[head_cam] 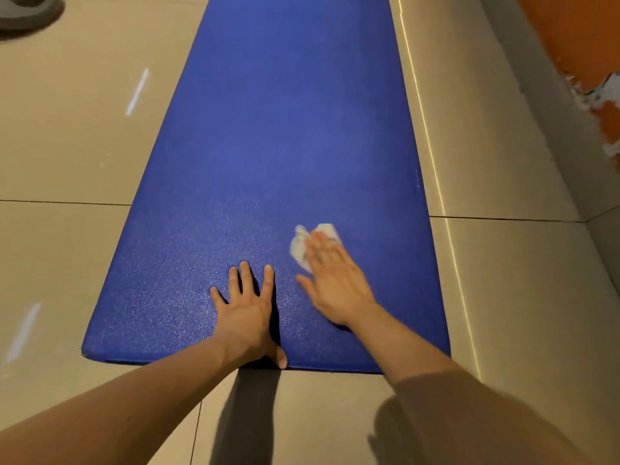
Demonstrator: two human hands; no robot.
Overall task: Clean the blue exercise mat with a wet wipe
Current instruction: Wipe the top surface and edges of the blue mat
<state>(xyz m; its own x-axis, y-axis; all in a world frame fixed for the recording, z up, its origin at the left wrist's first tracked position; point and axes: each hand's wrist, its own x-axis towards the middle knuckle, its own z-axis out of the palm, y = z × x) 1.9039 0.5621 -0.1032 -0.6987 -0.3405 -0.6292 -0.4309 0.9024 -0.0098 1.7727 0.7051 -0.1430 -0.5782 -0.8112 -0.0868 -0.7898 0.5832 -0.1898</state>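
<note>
Across the far left, beige floor tiles (67, 156) run beside us, and a dark grey object (27, 11) sits at the top corner, cut off by the frame so we cannot tell what it is. Next comes the blue exercise mat (285, 112), laid flat on the floor and stretching away from us, its near end just in front of our arms. Our left hand (248, 310) lies palm down on the mat close to that near end. Its grip is fully open, with the fingers straight and spread and holding nothing, and the thumb reaches the mat's near edge. Just to the right, the wet wipe (299, 248) lies crumpled and white on the mat. Our right hand (335, 283) rests on top of it, a little blurred. Its grip is also open: the straight fingers press the wipe flat against the mat rather than curling round it. A brown sleeve (469, 417) covers that forearm. Right of the mat, a low tiled ledge (486, 162) runs alongside its edge, and beyond it stands an orange wall (570, 35) with patches of flaked paint.
</note>
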